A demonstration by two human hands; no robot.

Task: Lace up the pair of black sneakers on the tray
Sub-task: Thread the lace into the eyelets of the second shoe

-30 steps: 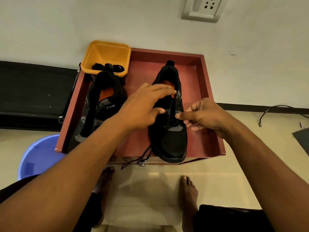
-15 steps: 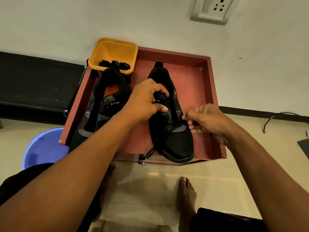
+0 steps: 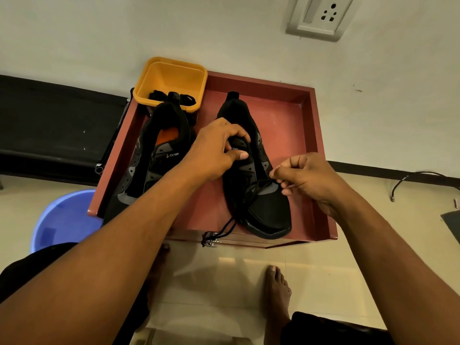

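Left hand (image 3: 214,150) around sneaker (image 3: 270,210) tongue, right hand (image 3: 307,178) tight on lace (image 3: 260,185)

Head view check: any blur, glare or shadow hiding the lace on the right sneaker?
Head view: sharp, no motion blur; dim light, so the black lace merges with the right sneaker's upper near the right hand; soft glare on the floor below the tray.

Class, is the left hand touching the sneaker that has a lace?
Touching. Head view shows the left hand gripping the tongue of that sneaker, thumb on top.
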